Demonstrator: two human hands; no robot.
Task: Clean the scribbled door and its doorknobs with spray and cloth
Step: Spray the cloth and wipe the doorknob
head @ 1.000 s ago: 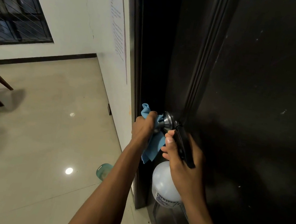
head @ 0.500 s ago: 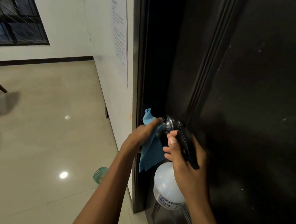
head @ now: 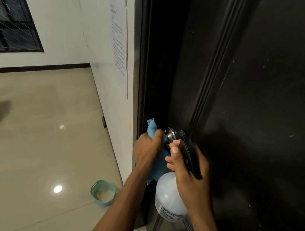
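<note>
Head view: one blue cloth (head: 157, 163), one spray bottle (head: 170, 196), one metal doorknob (head: 171, 135) on one dark door (head: 266, 112). Left hand (head: 147, 149) grips the cloth against the knob; right hand (head: 189, 170) wraps the bottle's black trigger head, both nearly touching. One teal tub (head: 103, 193) sits on glossy beige floor (head: 35, 137) below a white wall (head: 66, 23).
</note>
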